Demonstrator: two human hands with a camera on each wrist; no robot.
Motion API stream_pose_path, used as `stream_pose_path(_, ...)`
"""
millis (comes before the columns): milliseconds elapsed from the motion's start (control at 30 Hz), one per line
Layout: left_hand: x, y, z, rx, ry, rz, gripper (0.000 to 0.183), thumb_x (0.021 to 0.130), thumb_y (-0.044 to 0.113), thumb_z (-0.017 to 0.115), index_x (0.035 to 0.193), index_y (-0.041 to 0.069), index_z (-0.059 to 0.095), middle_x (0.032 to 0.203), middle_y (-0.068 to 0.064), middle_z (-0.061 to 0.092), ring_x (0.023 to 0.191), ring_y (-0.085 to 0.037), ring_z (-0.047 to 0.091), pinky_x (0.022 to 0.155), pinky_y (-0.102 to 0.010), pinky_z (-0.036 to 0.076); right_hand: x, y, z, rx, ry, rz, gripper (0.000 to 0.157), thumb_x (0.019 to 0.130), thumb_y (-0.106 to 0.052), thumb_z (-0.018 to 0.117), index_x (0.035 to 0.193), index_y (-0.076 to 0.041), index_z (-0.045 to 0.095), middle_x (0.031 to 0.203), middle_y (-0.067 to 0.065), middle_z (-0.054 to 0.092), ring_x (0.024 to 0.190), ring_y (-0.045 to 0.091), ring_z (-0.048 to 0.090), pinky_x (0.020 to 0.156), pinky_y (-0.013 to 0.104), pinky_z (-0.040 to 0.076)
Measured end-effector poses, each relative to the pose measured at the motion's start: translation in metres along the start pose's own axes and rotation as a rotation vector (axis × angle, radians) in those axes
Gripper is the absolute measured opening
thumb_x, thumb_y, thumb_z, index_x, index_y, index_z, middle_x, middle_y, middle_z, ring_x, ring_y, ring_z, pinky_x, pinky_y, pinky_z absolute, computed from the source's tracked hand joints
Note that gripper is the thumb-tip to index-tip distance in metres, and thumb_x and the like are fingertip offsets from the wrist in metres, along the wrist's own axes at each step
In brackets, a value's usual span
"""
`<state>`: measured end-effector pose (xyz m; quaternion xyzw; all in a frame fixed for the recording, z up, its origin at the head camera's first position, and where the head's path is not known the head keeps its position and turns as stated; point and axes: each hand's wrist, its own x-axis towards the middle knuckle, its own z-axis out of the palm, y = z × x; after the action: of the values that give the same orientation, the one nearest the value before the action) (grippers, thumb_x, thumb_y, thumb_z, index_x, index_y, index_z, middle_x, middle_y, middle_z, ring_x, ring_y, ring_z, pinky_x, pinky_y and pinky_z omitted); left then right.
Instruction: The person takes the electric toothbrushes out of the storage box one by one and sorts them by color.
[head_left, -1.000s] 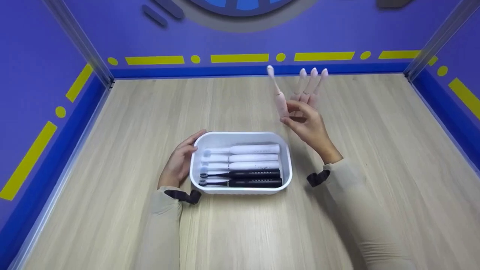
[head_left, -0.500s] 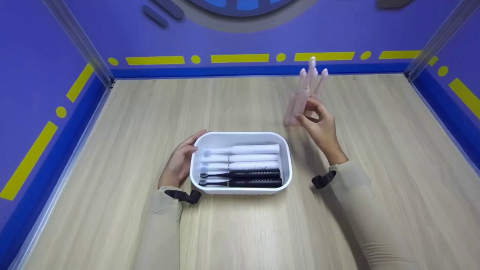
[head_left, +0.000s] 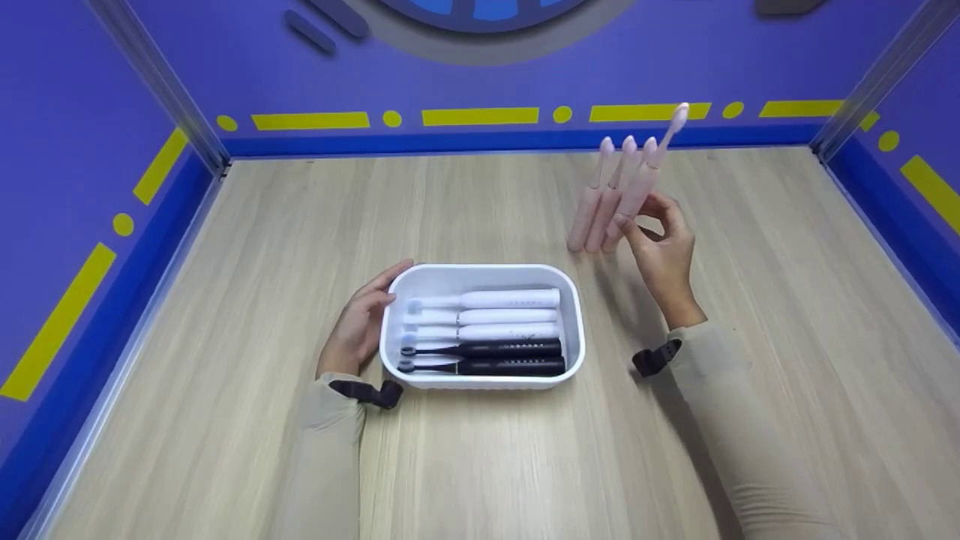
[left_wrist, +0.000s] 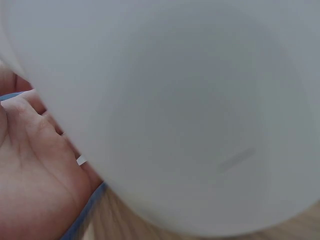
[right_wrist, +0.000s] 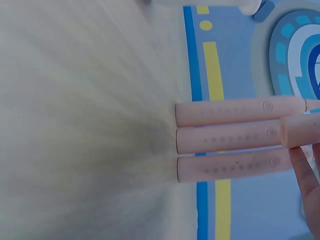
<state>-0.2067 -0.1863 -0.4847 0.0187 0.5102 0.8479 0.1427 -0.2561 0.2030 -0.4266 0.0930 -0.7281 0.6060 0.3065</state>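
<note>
The right hand pinches a pink toothbrush by its handle between fingers and thumb, head up and leaning right. It is over the back part of the desk, right of the middle. In the head view it overlaps the rightmost of three standing toothbrushes, also pink, beyond the white box's back right corner; I cannot tell whether they touch.

Only the right wrist view shows the held one's flat bottom end free of the desk, and the round button and row of dots on each standing handle.

The left hand holds the box by its left end, thumb at the rim and fingers round the back left corner. The left wrist view adds the palm, but the box's blurred outer wall hides the fingertips.

What the box contains shows in the head view alone: three white toothbrushes towards its back edge and two black toothbrushes by its front edge, heads towards the left end.
</note>
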Motion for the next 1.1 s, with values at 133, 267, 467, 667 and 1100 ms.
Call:
stream_pose_path(133,0.000,0.000,-0.001,0.000,-0.003,-0.001,0.060,0.090,-0.005,0.030,0.149,-0.001,0.028,0.156,-0.009,0.031,0.130,-0.016,0.042,0.105,-0.028,0.037,0.002,0.015,-0.006,-0.001,0.019,-0.016,0.041,0.080,0.002,0.072,0.118,0.007,0.059,0.100,-0.009,0.062,0.096,0.010,0.061,0.078,0.019,0.054)
stream_pose_path(267,0.001,-0.001,-0.001,-0.005,0.000,-0.004,0.060,0.089,-0.004,0.030,0.149,0.000,0.029,0.153,-0.009,0.035,0.126,-0.016,0.045,0.102,-0.029,0.040,0.004,0.020,-0.010,0.006,0.020,-0.015,0.041,0.080,-0.002,0.074,0.119,0.004,0.060,0.100,-0.007,0.063,0.096,0.011,0.061,0.078,0.020,0.055)
stream_pose_path(467,0.002,-0.001,-0.001,-0.002,0.005,-0.003,0.060,0.089,-0.004,0.030,0.149,-0.001,0.030,0.153,-0.009,0.035,0.130,-0.016,0.043,0.106,-0.028,0.037,0.004,0.027,-0.016,-0.051,0.017,0.014,0.040,0.082,-0.006,0.073,0.120,0.002,0.060,0.101,-0.008,0.063,0.097,0.010,0.061,0.078,0.020,0.054)
stream_pose_path(667,0.002,-0.001,-0.001,0.004,0.004,-0.008,0.060,0.089,-0.004,0.031,0.149,0.000,0.030,0.152,-0.008,0.037,0.130,-0.017,0.043,0.106,-0.029,0.038,0.005,0.034,-0.019,-0.092,0.007,0.027,0.038,0.084,0.000,0.068,0.121,0.003,0.059,0.107,-0.008,0.062,0.102,0.009,0.059,0.083,0.019,0.053)
stream_pose_path(1100,0.001,0.001,-0.001,0.010,0.010,-0.006,0.060,0.089,-0.005,0.030,0.149,-0.001,0.029,0.155,-0.010,0.031,0.128,-0.015,0.044,0.103,-0.027,0.039,0.005,0.012,-0.021,-0.156,-0.044,0.097,0.038,0.087,0.003,0.064,0.124,0.006,0.056,0.110,0.006,0.062,0.102,0.006,0.057,0.087,0.019,0.050)
